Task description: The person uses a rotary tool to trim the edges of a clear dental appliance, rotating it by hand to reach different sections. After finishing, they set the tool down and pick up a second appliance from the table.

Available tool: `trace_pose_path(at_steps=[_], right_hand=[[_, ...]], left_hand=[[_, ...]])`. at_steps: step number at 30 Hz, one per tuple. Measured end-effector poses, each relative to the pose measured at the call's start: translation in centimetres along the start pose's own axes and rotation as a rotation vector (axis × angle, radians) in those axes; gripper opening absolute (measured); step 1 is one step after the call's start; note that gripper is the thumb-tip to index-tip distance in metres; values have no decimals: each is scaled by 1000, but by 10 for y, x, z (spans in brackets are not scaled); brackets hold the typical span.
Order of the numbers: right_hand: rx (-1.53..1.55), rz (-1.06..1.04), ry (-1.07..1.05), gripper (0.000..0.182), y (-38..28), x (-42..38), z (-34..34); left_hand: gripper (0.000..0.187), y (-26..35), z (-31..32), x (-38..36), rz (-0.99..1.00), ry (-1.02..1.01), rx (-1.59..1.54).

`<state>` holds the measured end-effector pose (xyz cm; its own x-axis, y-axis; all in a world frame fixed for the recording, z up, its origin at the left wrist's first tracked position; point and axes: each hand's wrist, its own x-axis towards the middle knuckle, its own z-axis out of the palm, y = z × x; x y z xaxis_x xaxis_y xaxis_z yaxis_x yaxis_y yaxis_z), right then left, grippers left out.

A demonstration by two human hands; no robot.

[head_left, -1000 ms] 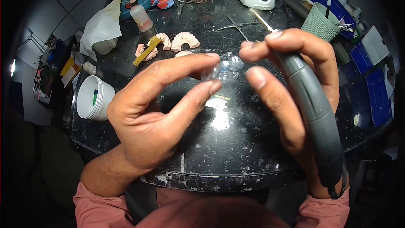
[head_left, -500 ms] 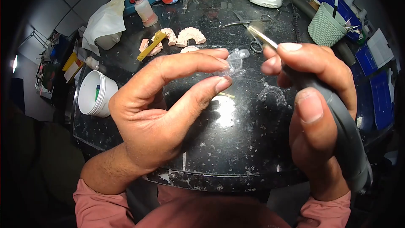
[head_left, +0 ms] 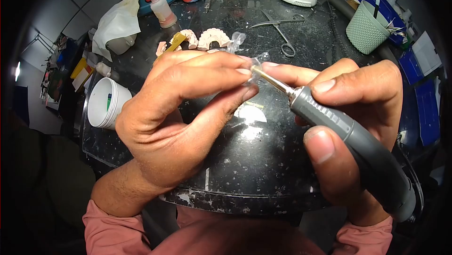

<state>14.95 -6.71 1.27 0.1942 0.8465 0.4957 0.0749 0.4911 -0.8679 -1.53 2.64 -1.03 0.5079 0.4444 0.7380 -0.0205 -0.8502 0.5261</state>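
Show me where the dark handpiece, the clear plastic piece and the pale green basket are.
Dark handpiece (head_left: 369,151): head view, on the middle of its body.
Clear plastic piece (head_left: 260,60): head view, on the part beside the handpiece's tip.
Pale green basket (head_left: 363,29): head view, on its outer wall.

handpiece bur (head_left: 277,83) now at clear plastic piece (head_left: 262,58), previously apart

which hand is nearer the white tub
Left. The left hand is just right of the white tub, overlapping its edge in this view; the right hand is farther right, holding the dark grey rotary handpiece.
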Motion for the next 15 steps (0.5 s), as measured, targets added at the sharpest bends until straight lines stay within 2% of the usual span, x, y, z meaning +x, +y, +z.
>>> trace_pose_path(at_steps=[1, 3, 4, 5, 7, 8, 10, 13, 14, 15], right_hand=[[45, 99, 59, 39, -5, -1, 4], [45, 31, 33, 39, 7, -1, 3], [45, -36, 9, 40, 12, 0, 3], [44, -36, 9, 40, 10, -2, 3], [84, 23, 74, 39, 3, -1, 8], [84, 23, 73, 39, 6, 0, 3], [-162, -196, -140, 41, 16, 4, -14], [-152, -282, -244, 41, 23, 7, -19], [-158, -184, -158, 41, 16, 3, -15], [-158, -184, -159, 41, 15, 3, -16]], left_hand=[[27, 6, 5, 2, 0, 0, 0], [29, 22, 18, 6, -354, 335, -344], [32, 19, 13, 3, -355, 256, -190], [32, 15, 8, 1, -355, 256, -191], [33, 8, 0, -1, -172, 30, 11], [34, 4, -1, -2, -124, 10, 55], [34, -1, -3, 0, -70, 6, 91], [35, -1, -4, 1, -7, 5, 145], [35, 0, -4, 1, 2, 9, 164], [35, -1, -4, 2, 1, 9, 164]])
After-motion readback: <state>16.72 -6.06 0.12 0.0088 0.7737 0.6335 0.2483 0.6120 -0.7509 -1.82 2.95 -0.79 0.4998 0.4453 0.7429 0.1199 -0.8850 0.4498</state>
